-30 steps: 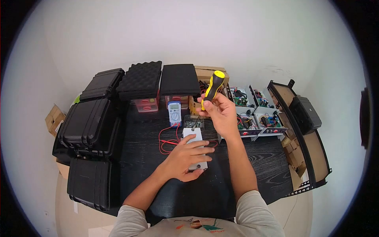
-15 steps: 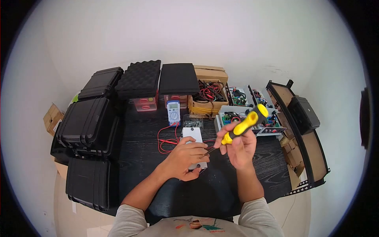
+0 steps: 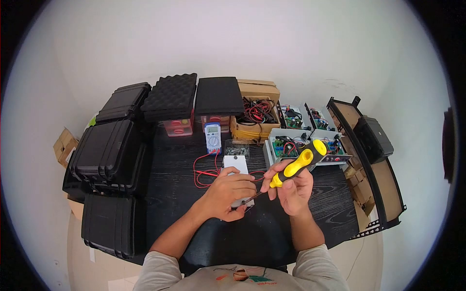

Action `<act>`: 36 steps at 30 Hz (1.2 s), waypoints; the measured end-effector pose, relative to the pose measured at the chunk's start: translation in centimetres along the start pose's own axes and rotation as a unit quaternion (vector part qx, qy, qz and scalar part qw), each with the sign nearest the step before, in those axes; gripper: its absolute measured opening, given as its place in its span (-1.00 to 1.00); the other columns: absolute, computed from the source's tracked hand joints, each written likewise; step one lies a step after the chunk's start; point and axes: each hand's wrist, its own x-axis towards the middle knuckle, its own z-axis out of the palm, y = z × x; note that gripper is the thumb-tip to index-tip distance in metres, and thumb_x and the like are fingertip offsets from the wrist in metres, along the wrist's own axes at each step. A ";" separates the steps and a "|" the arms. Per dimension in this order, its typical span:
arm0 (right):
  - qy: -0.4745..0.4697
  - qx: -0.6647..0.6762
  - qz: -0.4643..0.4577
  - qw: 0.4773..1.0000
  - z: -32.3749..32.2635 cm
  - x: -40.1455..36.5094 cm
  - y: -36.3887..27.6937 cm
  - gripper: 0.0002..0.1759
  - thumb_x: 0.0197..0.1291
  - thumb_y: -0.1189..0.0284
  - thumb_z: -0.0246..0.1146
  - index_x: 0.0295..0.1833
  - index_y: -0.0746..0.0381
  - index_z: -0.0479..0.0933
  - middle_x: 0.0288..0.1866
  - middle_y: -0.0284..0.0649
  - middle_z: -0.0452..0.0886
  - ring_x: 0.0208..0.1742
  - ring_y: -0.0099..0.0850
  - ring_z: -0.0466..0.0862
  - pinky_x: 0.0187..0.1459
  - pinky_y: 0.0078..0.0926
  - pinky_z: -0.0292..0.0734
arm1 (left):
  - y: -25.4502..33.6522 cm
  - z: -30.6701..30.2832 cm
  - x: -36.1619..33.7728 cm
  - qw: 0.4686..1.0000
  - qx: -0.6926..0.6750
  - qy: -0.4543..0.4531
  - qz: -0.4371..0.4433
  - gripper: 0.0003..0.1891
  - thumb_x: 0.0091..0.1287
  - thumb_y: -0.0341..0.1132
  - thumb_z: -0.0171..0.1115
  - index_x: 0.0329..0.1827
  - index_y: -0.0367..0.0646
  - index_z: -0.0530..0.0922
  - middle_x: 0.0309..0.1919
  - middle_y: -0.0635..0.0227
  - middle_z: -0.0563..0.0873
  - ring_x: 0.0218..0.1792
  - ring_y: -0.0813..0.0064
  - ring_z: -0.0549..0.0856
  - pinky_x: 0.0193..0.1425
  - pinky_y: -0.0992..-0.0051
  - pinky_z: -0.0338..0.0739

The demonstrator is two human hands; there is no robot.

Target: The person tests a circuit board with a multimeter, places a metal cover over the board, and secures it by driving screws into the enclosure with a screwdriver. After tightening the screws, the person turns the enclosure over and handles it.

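Observation:
A white box (image 3: 235,165) lies on the black table, with dark round feet or screws near its far and near ends. My left hand (image 3: 224,195) is closed over the box, fingers across its top and thumb by the near end. In my right hand (image 3: 294,194) is a yellow and black screwdriver (image 3: 297,165), gripped round its handle. Its shaft slants down to the left, and the tip meets the dark round piece at the box's near end. Whether the tip sits in a screw slot is too small to tell.
Beyond the box are a multimeter (image 3: 213,138) with red leads and a clear tray of small parts (image 3: 237,148). Open housings with circuit boards (image 3: 284,145) stand at right, a cable carton (image 3: 252,132) behind. Black cases (image 3: 99,150) stack at left; a black-framed shelf (image 3: 383,194) borders the right.
The screwdriver has come down and towards me, its tip moving from beside my left fingers to the box's near end. My left hand stays on the box.

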 end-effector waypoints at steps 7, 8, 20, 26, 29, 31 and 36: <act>0.012 -0.011 0.001 1.000 0.0 0.0 0.0 -0.51 0.58 0.27 0.33 0.33 0.44 0.47 0.10 0.09 0.74 -0.11 -0.32 0.83 -0.31 -0.55 0.70 | 0.0 0.1 0.1 1.000 0.001 -0.002 -0.001 -0.61 -0.04 -0.30 0.35 -0.06 -0.07 0.73 -0.02 0.39 0.79 0.25 0.25 0.75 0.33 0.09 0.44; 0.014 -0.007 0.001 1.000 0.0 0.0 0.0 -0.52 0.57 0.28 0.33 0.33 0.43 0.47 0.10 0.09 0.74 -0.11 -0.32 0.83 -0.31 -0.55 0.70 | 0.0 0.1 0.0 1.000 0.001 -0.001 -0.001 -0.61 -0.04 -0.30 0.35 -0.06 -0.07 0.73 -0.02 0.39 0.79 0.25 0.25 0.75 0.33 0.09 0.44; -0.029 0.055 0.020 0.998 0.1 0.7 0.1 -0.63 0.48 0.48 0.39 0.28 0.37 0.51 0.13 0.12 0.72 -0.07 -0.27 0.85 -0.24 -0.50 0.79 | -0.1 0.0 -0.1 1.000 0.009 -0.005 0.003 -0.57 -0.07 -0.33 0.39 -0.04 -0.09 0.75 -0.02 0.37 0.81 0.24 0.26 0.75 0.32 0.08 0.46; -0.015 0.050 0.083 0.995 -0.3 1.0 -0.7 -0.59 0.46 0.53 0.41 0.31 0.46 0.54 0.19 0.18 0.73 -0.07 -0.24 0.86 -0.09 -0.40 0.87 | 0.4 -0.4 0.3 1.000 -0.008 -0.022 -0.020 -0.57 -0.05 -0.34 0.49 -0.02 -0.10 0.76 -0.02 0.37 0.81 0.24 0.26 0.75 0.36 0.08 0.45; 0.006 0.046 0.061 0.997 0.3 1.1 -0.4 -0.56 0.36 0.62 0.47 0.28 0.45 0.54 0.17 0.17 0.74 -0.10 -0.29 0.86 -0.16 -0.44 0.85 | 0.3 -0.3 0.3 1.000 -0.013 -0.017 -0.019 -0.59 -0.01 -0.33 0.51 -0.02 -0.09 0.76 -0.03 0.37 0.81 0.24 0.27 0.74 0.39 0.06 0.44; 0.002 0.038 0.037 0.999 0.2 1.1 -0.2 -0.52 0.29 0.67 0.50 0.28 0.44 0.53 0.15 0.16 0.75 -0.12 -0.32 0.86 -0.23 -0.48 0.82 | 0.3 -0.2 0.2 0.999 -0.012 -0.023 -0.023 -0.59 0.00 -0.33 0.51 -0.02 -0.09 0.76 -0.02 0.37 0.81 0.24 0.27 0.74 0.42 0.03 0.43; -0.003 0.018 0.032 0.999 -0.1 1.5 0.7 -0.42 0.25 0.41 0.63 0.24 0.32 0.47 0.05 0.17 0.77 -0.26 -0.23 0.87 -0.49 -0.52 0.71 | 0.5 -0.3 0.0 0.999 -0.007 -0.040 -0.034 -0.61 0.03 -0.32 0.52 -0.01 -0.08 0.75 -0.01 0.37 0.81 0.24 0.26 0.73 0.49 -0.02 0.39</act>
